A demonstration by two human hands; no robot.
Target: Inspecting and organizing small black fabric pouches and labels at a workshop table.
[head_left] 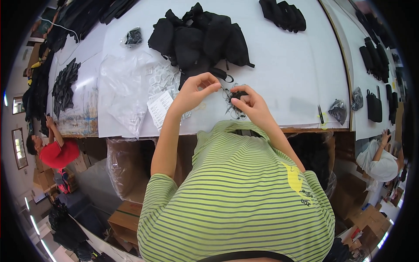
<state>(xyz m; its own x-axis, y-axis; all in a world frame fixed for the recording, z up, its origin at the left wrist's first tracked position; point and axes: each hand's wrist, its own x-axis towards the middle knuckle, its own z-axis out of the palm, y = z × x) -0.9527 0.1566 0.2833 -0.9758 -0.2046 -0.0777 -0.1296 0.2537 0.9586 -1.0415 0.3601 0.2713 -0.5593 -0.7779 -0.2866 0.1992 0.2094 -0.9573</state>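
My left hand [197, 91] is closed in a pinch, thumb against forefinger, at the end of a thin black string. Just to its right, my right hand [252, 105] curls thumb and fingers around part of a tangled bunch of black strings [236, 114] with small dark ends. The rest of that bunch lies on the white table under my fingers. Beyond my hands rises a heap of black fabric pouches [203, 41] with zips and loops. Left of my left hand lie many small white tags [162, 80] and a printed white sheet [160, 108].
A clear plastic bag [122, 83] lies left of the tags, a small bagged black bundle [132, 37] behind it. On the right are a dark pen-like tool [321, 114] and another bagged bundle [337, 111]. More black pouches [283, 15] sit far right. Two people work at either side.
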